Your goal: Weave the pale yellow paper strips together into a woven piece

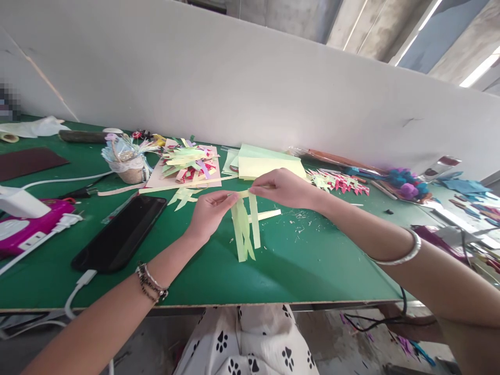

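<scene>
Both hands pinch one pale yellow-green paper strip cut into a fringe (241, 229), held just above the green tabletop. My left hand (209, 211) grips its left end between thumb and fingers. At the top right of the same strip, my right hand (279, 188) is closed in a pinch. Several long paper tails hang down between and below the fingers. Behind them a loose cream paper strip (269, 214) lies on the table. Left of my left hand is a small cut paper piece (183, 197) with pointed ends.
A black phone (121, 234) on a white cable and a magenta power strip (35, 224) occupy the left. Behind are a heap of cut paper (187, 159), yellow sheets (269, 167) and a small wrapped pot (130, 169). Red-and-green cuttings (344, 182) lie right; a pale wall stands behind.
</scene>
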A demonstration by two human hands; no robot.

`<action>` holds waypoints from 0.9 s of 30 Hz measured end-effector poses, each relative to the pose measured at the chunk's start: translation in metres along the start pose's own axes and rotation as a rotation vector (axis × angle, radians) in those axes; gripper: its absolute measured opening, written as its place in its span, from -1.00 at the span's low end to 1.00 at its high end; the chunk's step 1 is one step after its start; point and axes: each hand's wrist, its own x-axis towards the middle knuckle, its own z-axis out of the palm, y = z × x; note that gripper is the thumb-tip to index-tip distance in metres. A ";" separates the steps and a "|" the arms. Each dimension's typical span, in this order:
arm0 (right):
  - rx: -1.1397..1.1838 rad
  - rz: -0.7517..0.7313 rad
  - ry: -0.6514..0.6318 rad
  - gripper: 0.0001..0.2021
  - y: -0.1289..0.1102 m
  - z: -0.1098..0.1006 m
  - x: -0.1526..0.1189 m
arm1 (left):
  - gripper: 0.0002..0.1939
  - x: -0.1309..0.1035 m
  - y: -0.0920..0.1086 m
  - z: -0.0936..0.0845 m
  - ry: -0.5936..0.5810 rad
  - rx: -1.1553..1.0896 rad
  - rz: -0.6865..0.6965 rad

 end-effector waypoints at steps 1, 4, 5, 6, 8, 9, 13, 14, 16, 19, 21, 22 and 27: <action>-0.009 0.002 -0.011 -0.73 0.000 0.000 0.000 | -0.68 0.000 0.000 0.000 -0.001 -0.003 -0.005; -0.006 -0.010 -0.062 -0.75 0.001 0.001 0.001 | -0.69 -0.001 0.001 0.001 0.001 -0.012 -0.023; 0.000 -0.016 -0.078 -0.76 0.001 0.002 0.001 | -0.68 -0.001 0.001 0.001 0.003 -0.011 -0.030; 0.001 -0.023 -0.087 -0.77 0.001 0.002 0.001 | -0.67 -0.001 0.002 0.001 0.005 -0.009 -0.036; -0.017 -0.038 -0.088 -0.76 0.001 0.003 0.001 | -0.65 -0.001 0.002 0.001 0.013 -0.002 -0.043; -0.027 -0.042 -0.088 -0.76 0.001 0.003 0.001 | -0.65 -0.001 0.002 0.001 0.015 0.002 -0.043; -0.009 -0.039 -0.068 -0.76 0.001 0.002 0.002 | -0.63 -0.001 0.002 0.001 0.004 0.018 -0.031; 0.003 -0.035 -0.061 -0.76 0.001 0.002 0.002 | -0.64 -0.001 0.003 0.001 0.002 0.019 -0.028; 0.033 -0.026 -0.045 -0.76 0.001 0.002 0.003 | -0.65 -0.002 0.004 0.002 0.005 0.016 -0.023; 0.061 -0.005 -0.050 -0.77 -0.001 0.001 0.003 | -0.67 -0.002 0.005 0.001 0.006 -0.006 -0.023; 0.060 0.013 -0.074 -0.78 -0.002 0.000 0.003 | -0.67 -0.001 0.005 0.001 0.001 -0.028 -0.020; 0.059 0.025 -0.093 -0.78 -0.003 -0.001 0.004 | -0.67 -0.001 0.004 0.001 0.001 -0.034 -0.016; 0.061 0.036 -0.144 -0.77 -0.002 -0.008 0.004 | -0.72 0.000 0.000 0.000 0.010 -0.015 0.040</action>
